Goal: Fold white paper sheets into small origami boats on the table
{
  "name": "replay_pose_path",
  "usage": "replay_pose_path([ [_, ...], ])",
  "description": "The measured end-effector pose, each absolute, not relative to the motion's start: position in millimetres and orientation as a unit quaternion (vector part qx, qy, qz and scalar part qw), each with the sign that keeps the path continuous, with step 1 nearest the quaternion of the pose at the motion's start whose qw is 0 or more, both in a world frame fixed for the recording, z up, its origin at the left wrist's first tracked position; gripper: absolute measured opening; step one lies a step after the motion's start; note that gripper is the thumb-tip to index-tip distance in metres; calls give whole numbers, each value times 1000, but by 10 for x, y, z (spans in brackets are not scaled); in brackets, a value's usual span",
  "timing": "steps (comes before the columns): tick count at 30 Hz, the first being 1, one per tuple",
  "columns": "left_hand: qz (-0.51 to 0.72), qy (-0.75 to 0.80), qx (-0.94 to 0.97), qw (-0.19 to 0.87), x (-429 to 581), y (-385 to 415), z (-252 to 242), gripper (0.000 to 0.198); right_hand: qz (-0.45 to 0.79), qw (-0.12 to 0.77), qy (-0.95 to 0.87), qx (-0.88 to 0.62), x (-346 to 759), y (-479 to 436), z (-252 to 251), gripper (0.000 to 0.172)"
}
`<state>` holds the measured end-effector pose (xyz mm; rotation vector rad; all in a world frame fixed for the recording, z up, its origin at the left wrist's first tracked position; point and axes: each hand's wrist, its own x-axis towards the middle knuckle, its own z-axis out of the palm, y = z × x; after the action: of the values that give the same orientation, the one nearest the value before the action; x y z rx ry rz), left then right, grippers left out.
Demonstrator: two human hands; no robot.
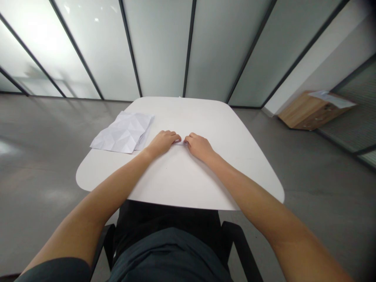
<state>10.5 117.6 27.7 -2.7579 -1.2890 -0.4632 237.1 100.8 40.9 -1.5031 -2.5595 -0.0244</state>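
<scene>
Near the middle of the white table (182, 184), a small folded piece of white paper (179, 143) lies flat between my two hands. My left hand (165, 141) has its fingers curled over the paper's left part. At the paper's right end, my right hand (199, 145) pinches it with thumb and fingers. Most of the paper is hidden under the fingers, so its full shape does not show. To the left of my left hand lie several creased white sheets (122, 131), stacked loosely on the tabletop.
A frosted glass wall (161, 47) with dark frames stands behind the table. On the floor at the right is a wooden cabinet (308, 111) with papers on top. Black chair armrests (241, 243) flank my lap below the table's front edge.
</scene>
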Motion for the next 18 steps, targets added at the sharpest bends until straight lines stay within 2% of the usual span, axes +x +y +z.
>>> replay_pose_path([
  [3, -157, -434, -887, 17, 121, 1151, 295, 32, 4, 100, -850, -518, 2340, 1003, 411, 28],
  [10, -162, -440, -883, 21, 165, 1124, 292, 30, 33, 114, -841, -528, 2317, 1033, 378, 27],
  [18, -164, -449, -878, 32, 180, 1105, 268, 29, 21, 114, -847, -519, 2317, 1032, 324, 36],
])
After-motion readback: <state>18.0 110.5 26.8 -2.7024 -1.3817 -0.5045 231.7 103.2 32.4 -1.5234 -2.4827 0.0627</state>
